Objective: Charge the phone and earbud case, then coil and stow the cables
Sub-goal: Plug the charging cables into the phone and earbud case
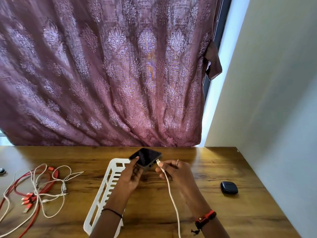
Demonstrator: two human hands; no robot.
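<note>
Phone held above the table in left hand, right hand pinching the plug just beside its port; a tilted plug could jam or scrape.

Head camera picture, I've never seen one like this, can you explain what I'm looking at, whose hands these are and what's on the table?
There is no machine here. The single picture comes from a wide-angle camera worn on a person's head, looking forward and down, so the two arms reaching in from the bottom are the wearer's own. The left hand holds a dark phone above the wooden table. The right hand pinches the plug of a white cable in its fingers, close to the phone's end but not clearly plugged in. On the table lie a white slotted tray, a tangle of red and white cables to the left, and a dark earbud case to the right. A patterned curtain hangs behind.
</note>
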